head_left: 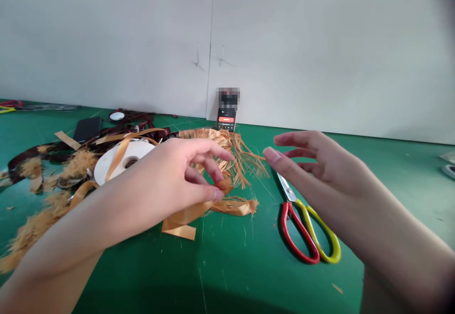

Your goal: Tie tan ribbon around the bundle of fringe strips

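My left hand (185, 169) pinches a folded end of golden-orange ribbon (223, 186) between thumb and fingertips. That ribbon hangs down to a flat strip (179, 226) lying on the mat. Just behind it is a bundle of frayed tan ribbon fibres (227, 150). My right hand (314, 162) hovers to the right with its fingers apart, its thumb tip next to the fibre ends. Below that hand lie scissors (305, 231) with red and yellow handles, their blades partly hidden by my hand.
A white ribbon spool (124, 160), dark ribbon (42, 155), and loose fibre tufts (31, 231) lie to the left on a green cutting mat (227, 276). A black phone (87, 129) lies behind them. Another phone (226, 120) stands against the white wall (320, 58).
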